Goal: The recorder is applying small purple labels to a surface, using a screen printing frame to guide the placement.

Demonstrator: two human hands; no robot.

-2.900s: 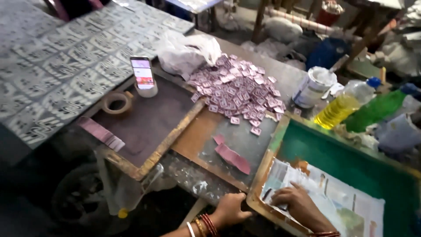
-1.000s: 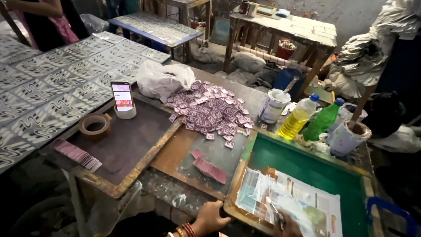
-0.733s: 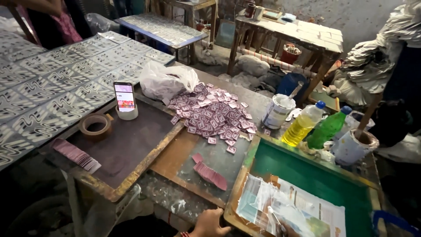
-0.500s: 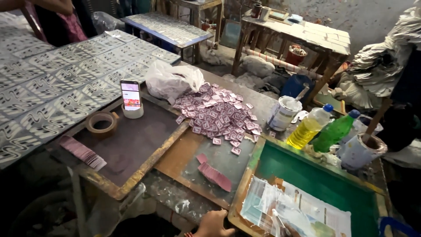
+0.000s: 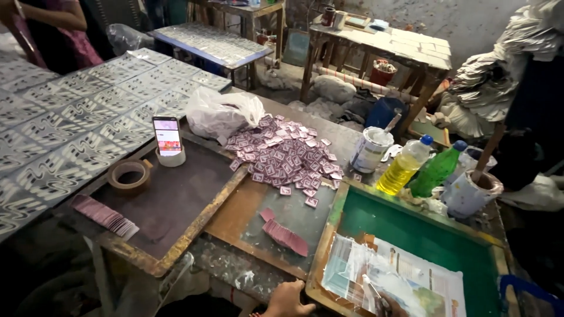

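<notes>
Head view, left hand: left hand (image 5: 286, 300) at the bottom edge, fingers curled narrow, resting at the near-left corner of the green screen frame (image 5: 329, 235); it holds nothing that shows.
Head view, right hand: all but out of frame at the bottom edge, under the plastic-covered paper sheet (image 5: 393, 279); cannot tell whether it is wide, narrow or holding.
Head view, thing in hand: the green screen frame lies flat at the near right of the bench, the paper sheet on its near end.
Head view, beside it: short stack of pink cards (image 5: 285, 236) on the middle screen, just left of the frame; heap of loose pink cards (image 5: 282, 161) further back.
Head view, also present: phone (image 5: 167, 136) propped upright, tape roll (image 5: 129, 176), yellow bottle (image 5: 402, 167), green bottle (image 5: 436, 170), white tub (image 5: 370, 149).
Step judged: steadying or settling the frame and sheet.
Next move calls for: a firm, level grip on the frame's wooden edge, clear of the card stack.
</notes>
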